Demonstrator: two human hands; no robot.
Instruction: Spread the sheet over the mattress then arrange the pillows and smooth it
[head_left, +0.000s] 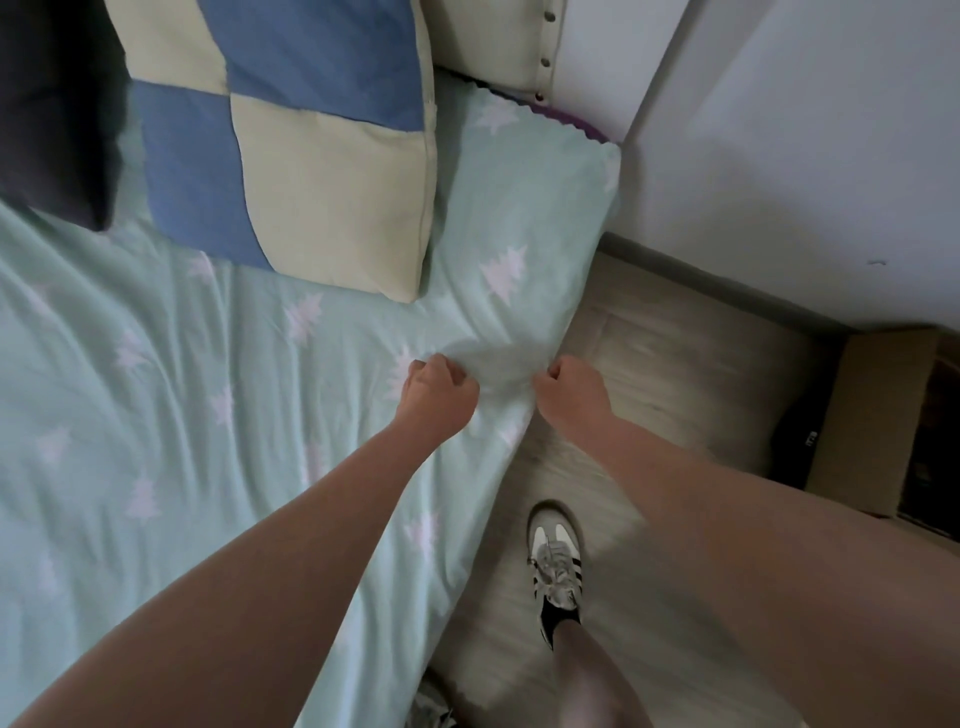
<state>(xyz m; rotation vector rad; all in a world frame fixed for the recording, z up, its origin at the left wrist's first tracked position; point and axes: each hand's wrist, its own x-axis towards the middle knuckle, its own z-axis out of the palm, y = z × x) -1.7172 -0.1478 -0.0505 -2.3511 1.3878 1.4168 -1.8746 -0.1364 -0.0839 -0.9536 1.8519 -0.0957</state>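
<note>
Both of our hands are closed into fists on the sheet (156, 364), the pale green one printed with white tree shapes that covers the mattress. Our left hand (439, 384) grips a pinch of the cloth a little in from the bed's side edge, fingers curled tight around the fabric. Our right hand (569, 387) is clamped on the same sheet right at that edge, where the cloth starts to drop toward the floor (675, 364). Between the two fists the fabric is drawn into a short taut ridge, and creases fan out from it across the bed.

Taking the sheet as our landmark, the checked pillow (311, 145), in blue and cream squares, lies on its far end near the headboard (498, 47), touching the cloth. A dark pillow (52, 104) rests on the sheet beside the checked one, farther from our hands. The sheet's far corner is wrapped over the mattress corner next to the headboard, with a strip of purple trim showing just past it.

Off the sheet's side edge we see our shoe (556, 561) planted on the light wood floor, close against the hanging cloth. Farther out from that edge, by the wall, stands a cardboard box (872, 415).
</note>
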